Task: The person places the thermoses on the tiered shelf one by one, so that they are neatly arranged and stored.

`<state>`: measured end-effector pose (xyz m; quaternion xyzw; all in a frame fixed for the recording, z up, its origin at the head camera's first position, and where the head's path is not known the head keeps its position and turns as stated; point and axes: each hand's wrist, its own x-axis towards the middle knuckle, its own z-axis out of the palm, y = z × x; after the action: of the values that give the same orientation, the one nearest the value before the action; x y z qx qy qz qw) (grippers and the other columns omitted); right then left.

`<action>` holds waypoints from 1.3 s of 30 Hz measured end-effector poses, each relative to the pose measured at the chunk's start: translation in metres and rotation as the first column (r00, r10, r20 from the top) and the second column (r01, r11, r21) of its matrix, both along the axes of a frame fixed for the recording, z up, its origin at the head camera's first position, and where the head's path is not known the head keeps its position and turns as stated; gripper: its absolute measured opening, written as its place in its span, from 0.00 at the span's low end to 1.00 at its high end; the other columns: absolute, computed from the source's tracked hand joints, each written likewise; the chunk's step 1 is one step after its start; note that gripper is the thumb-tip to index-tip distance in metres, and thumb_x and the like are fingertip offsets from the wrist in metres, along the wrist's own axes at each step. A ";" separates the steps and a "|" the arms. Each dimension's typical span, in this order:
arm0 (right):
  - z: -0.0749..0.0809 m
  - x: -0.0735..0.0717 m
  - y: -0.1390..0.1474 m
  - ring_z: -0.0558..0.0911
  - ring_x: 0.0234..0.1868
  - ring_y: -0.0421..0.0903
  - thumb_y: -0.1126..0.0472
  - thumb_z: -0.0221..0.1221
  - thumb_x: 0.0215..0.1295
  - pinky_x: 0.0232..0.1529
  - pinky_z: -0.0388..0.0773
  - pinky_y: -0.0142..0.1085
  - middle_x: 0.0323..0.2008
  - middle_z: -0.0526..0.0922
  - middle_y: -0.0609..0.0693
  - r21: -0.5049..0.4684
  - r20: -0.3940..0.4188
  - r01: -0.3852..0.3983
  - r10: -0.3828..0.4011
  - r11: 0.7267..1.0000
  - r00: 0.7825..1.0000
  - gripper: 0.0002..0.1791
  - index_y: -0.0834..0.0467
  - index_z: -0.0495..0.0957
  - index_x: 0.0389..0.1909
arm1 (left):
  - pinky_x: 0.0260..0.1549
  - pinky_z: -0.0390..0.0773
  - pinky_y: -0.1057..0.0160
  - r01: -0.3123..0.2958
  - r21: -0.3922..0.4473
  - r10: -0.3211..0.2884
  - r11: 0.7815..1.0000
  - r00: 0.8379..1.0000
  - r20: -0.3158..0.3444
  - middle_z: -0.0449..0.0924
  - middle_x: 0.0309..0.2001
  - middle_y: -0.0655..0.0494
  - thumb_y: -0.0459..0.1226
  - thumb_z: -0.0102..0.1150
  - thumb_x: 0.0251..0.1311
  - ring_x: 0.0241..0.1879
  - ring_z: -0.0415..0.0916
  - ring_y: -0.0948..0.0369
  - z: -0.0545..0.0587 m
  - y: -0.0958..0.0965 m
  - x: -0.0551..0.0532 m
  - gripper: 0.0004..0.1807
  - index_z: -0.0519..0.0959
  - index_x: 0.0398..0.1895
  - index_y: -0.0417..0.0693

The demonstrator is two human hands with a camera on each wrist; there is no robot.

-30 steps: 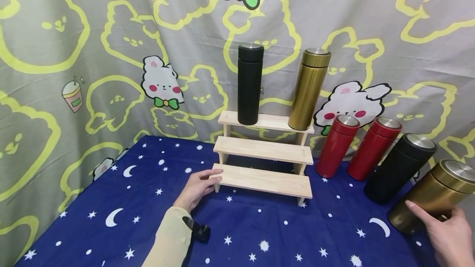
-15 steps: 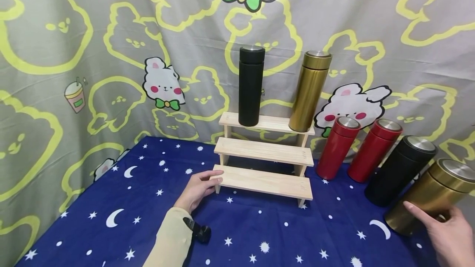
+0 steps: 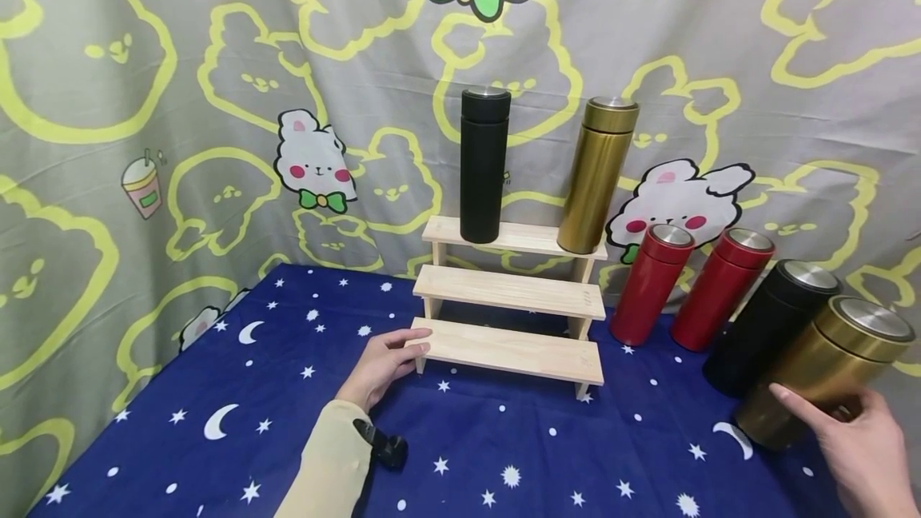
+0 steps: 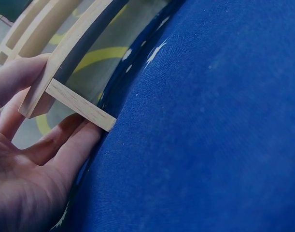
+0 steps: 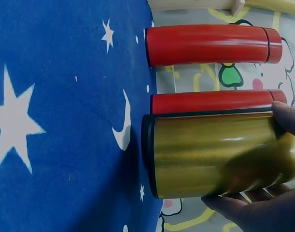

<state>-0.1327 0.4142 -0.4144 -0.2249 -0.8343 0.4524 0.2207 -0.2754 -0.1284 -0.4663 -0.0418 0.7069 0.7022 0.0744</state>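
Note:
My right hand (image 3: 867,442) grips a gold thermos flask (image 3: 831,362) at the right, thumb on one side and fingers round the other. In the right wrist view the gold flask's base is close to the blue cloth, and its body covers most of a black flask (image 3: 768,334). Two red flasks (image 3: 651,290) stand further left in that row. My left hand (image 3: 381,366) holds the left end of a three-step wooden stand (image 3: 504,348), thumb over the lowest board and fingers by its leg (image 4: 82,104). On the top step stand a slim black flask (image 3: 484,174) and a slim gold flask (image 3: 596,182).
A dark blue cloth (image 3: 460,438) with white stars and moons covers the table. Behind it hangs a grey curtain (image 3: 388,86) with yellow outlines and white rabbit figures. The flask row lies close along the stand's right side.
The gold flask in my right hand has shifted slightly left and up, overlapping the black flask more. My left hand has stayed on the stand.

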 end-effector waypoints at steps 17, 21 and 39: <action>0.001 -0.009 -0.021 0.71 0.33 0.25 0.58 0.72 0.57 0.30 0.65 0.18 0.29 0.75 0.27 -0.073 -0.052 -0.083 0.079 0.994 0.995 0.25 0.36 0.68 0.46 | 0.53 0.76 0.51 0.016 -0.006 -0.016 1.000 1.000 -0.009 0.70 0.64 0.41 0.37 0.71 0.56 0.54 0.76 0.51 0.000 0.000 0.003 0.19 0.84 0.52 0.43; 0.004 -0.012 -0.025 0.72 0.33 0.25 0.59 0.71 0.57 0.31 0.66 0.17 0.30 0.75 0.27 -0.068 -0.065 -0.102 0.098 0.992 0.993 0.24 0.39 0.69 0.47 | 0.54 0.76 0.50 0.020 -0.006 -0.020 1.000 1.000 -0.017 0.70 0.64 0.41 0.38 0.71 0.56 0.55 0.76 0.51 0.000 0.000 0.003 0.20 0.84 0.53 0.43; 0.014 -0.027 -0.048 0.76 0.35 0.27 0.62 0.71 0.57 0.33 0.70 0.17 0.32 0.78 0.30 -0.060 -0.116 -0.196 0.188 0.979 0.975 0.23 0.44 0.71 0.48 | 0.52 0.77 0.50 0.016 -0.011 -0.016 1.000 1.000 -0.022 0.71 0.63 0.40 0.36 0.71 0.56 0.52 0.77 0.52 0.003 0.000 0.003 0.20 0.83 0.53 0.42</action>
<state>-0.1601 0.3660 -0.4005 -0.1258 -0.8221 0.5127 0.2132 -0.2723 -0.1279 -0.4637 -0.0289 0.7117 0.6982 0.0719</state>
